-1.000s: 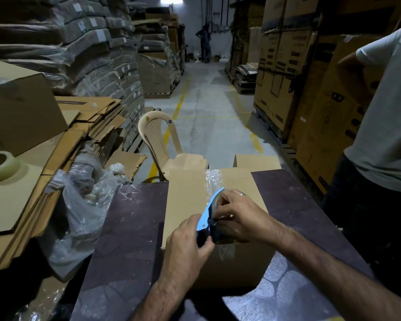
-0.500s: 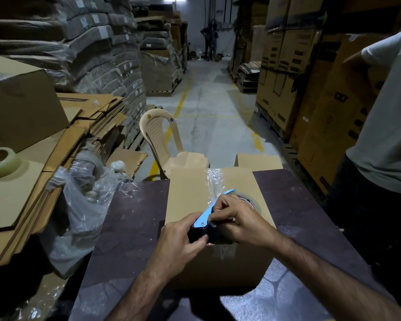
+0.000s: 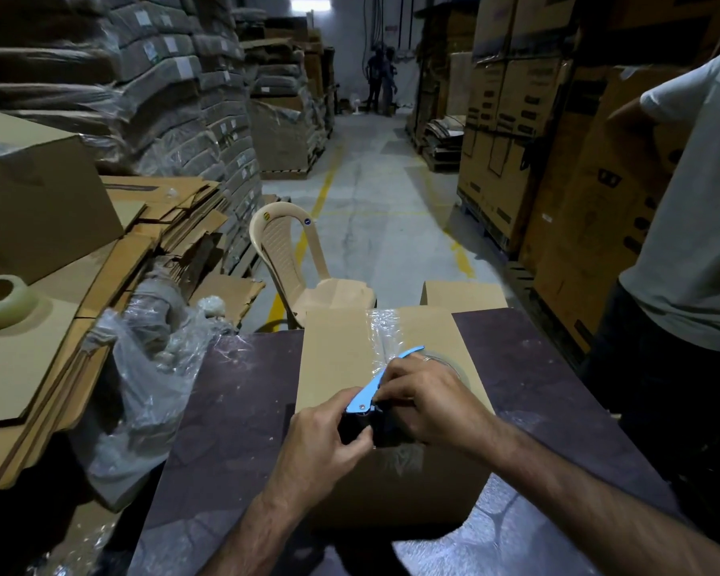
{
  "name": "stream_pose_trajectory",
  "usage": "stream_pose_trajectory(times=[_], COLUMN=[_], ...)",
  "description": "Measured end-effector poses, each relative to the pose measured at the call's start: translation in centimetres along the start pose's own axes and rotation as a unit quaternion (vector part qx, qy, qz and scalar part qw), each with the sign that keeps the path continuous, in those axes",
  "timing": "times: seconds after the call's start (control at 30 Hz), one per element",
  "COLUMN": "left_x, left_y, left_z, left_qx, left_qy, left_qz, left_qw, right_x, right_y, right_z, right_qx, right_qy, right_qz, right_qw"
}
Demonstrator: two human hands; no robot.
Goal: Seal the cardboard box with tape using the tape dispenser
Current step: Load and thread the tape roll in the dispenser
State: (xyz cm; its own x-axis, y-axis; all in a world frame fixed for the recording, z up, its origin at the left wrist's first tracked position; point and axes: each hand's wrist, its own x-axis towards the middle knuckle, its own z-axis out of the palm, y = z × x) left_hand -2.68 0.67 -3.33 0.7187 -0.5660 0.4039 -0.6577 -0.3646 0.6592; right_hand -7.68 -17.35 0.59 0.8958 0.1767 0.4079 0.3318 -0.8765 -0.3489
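Note:
A closed cardboard box (image 3: 337, 355) stands on a dark table (image 3: 233, 392). A strip of clear tape (image 3: 381, 330) runs along its top seam from the far edge toward me. The tape dispenser (image 3: 375, 388), blue frame with a black handle, rests on the box top near its front edge. My left hand (image 3: 329, 438) grips the black handle from the left. My right hand (image 3: 429, 397) covers the dispenser from the right, with the clear tape roll (image 3: 454, 363) partly hidden behind it.
A second person in a grey shirt (image 3: 691, 226) stands close at the right. A plastic chair (image 3: 296, 264) and a smaller box (image 3: 462, 295) sit beyond the table. Flattened cardboard, a spare tape roll (image 3: 1, 301) and crumpled plastic wrap (image 3: 150, 359) lie at the left.
The dispenser has tilted lower and slid slightly toward the box's near edge with both hands on it. The tape roll has come into view behind my right hand.

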Motion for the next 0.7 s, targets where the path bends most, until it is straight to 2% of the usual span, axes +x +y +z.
stream_pose_trajectory(times=[0.13, 0.23, 0.5, 0.63, 0.7], left_x=[-0.2, -0.3, 0.1, 0.3, 0.6], left_y=[-0.2, -0.2, -0.2, -0.5, -0.7], left_z=[0.6, 0.6, 0.3, 0.0, -0.3], left_qx=[0.031, 0.022, 0.031, 0.021, 0.001], left_qy=[0.026, 0.023, 0.013, -0.002, -0.008], left_qz=[-0.029, -0.038, -0.039, -0.034, -0.037], left_qw=[0.999, 0.999, 0.999, 0.999, 0.999], right_x=[0.3, 0.2, -1.1, -1.2, -1.3], right_y=[-0.5, -0.8, -0.1, 0.0, 0.1], right_z=[0.1, -0.3, 0.9, 0.6, 0.1], right_qx=[-0.108, -0.129, 0.036, 0.069, 0.079], right_qy=[-0.032, -0.020, 0.064, 0.064, 0.044], right_qz=[-0.032, -0.042, 0.004, 0.026, 0.009], right_qw=[0.993, 0.991, 0.997, 0.995, 0.996])
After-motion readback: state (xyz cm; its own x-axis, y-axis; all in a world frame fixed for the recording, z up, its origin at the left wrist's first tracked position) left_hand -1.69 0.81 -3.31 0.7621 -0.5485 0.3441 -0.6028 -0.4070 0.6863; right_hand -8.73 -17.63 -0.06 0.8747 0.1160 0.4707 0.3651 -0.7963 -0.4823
